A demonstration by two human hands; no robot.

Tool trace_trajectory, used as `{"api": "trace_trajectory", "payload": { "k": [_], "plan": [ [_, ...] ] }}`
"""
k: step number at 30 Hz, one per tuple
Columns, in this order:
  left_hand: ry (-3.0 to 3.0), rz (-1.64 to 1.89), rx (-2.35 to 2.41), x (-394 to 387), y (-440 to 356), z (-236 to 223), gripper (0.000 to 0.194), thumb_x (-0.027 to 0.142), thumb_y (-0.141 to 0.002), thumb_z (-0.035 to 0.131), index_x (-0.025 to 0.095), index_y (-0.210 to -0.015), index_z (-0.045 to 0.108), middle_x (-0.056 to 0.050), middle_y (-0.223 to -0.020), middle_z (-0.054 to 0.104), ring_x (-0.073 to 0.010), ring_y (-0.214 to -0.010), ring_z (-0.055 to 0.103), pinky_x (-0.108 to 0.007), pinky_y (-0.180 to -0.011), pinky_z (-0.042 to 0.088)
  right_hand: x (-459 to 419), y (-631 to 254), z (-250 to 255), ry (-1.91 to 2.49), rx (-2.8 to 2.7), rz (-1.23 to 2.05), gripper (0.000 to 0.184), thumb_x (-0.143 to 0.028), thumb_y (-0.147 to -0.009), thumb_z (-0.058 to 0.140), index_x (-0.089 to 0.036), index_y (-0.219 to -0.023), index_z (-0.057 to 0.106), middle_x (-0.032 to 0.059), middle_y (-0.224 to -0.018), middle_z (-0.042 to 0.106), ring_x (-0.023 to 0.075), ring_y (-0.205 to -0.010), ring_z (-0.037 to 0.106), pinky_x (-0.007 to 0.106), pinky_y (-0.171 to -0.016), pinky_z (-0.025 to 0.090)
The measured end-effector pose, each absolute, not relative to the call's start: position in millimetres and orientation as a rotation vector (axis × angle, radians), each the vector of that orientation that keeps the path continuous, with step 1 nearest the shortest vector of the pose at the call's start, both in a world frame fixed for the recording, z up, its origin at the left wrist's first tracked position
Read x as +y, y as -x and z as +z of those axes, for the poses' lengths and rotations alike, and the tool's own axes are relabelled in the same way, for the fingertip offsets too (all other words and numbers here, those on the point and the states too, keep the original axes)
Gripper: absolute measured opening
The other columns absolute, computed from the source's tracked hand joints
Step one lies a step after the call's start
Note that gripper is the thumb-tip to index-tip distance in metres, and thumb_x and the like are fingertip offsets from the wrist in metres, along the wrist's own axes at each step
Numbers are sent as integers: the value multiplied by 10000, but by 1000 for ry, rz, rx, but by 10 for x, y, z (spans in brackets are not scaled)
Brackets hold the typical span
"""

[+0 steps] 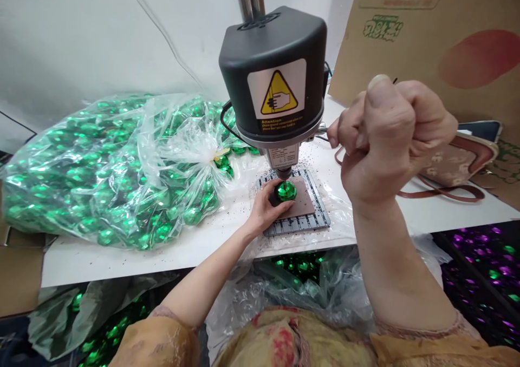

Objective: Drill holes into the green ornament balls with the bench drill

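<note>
My left hand (265, 209) pinches a shiny green ball (285, 191) and holds it on the brown pad (303, 202) of a small bench drill press (274, 74), right under the drill bit (284, 175). My right hand (392, 137) is raised at the right of the machine, closed in a fist around its feed lever (323, 129), of which only a short metal end shows.
A big clear plastic bag (109, 166) full of green balls lies on the white table (122, 253) at the left. A cardboard box (439, 37) and a patterned bag (455, 164) stand at the right. More green and purple balls (483, 264) sit below the table.
</note>
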State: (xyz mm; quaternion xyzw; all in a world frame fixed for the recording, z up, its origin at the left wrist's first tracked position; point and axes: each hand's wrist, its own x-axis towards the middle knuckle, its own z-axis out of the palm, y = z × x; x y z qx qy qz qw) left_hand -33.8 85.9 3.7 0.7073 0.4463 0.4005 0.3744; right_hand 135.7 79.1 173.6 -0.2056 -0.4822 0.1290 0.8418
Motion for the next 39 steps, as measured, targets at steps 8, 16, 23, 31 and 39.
{"api": "trace_trajectory", "payload": {
  "k": [8,16,23,31,39],
  "plan": [
    [-1784,1017,1104,810,306,19,588,391,-788,802,205,-1270,523,-112,-1252,620,-278,-1161,615,-413,-1019,490,835,-1319,1828,583,-995,221,462,-241,-891,596,-232,-553,281,-52,-452,310,75,-415,335,289,-452,289],
    [-1799,1012,1084,824,323,-14,588,384,-799,796,199,-1279,511,-127,-1259,619,-296,-1180,607,-447,-1037,475,795,-1314,1724,489,-969,261,516,-291,-874,636,-209,-519,271,-53,-453,283,53,-401,276,289,-418,269],
    [-1812,1037,1074,821,316,-36,581,372,-796,803,212,-1272,511,-113,-1254,622,-295,-1182,603,-455,-1037,475,840,-1277,1575,251,-952,204,565,-265,-860,647,-196,-543,184,-66,-476,143,28,-382,204,223,-357,228],
    [-1823,1052,1063,835,317,-80,591,387,-796,805,219,-1284,515,-108,-1268,620,-285,-1188,595,-446,-1046,464,852,-1303,1417,237,-992,150,520,-282,-861,625,-154,-541,235,-57,-467,173,5,-385,247,181,-407,298],
    [-1831,1043,1056,828,320,-64,580,385,-805,799,221,-1283,514,-104,-1243,626,-280,-1174,596,-432,-1024,472,883,-1287,1382,157,-981,75,502,-113,-838,583,-150,-578,154,-74,-477,226,-16,-389,236,160,-408,326]
  ]
}}
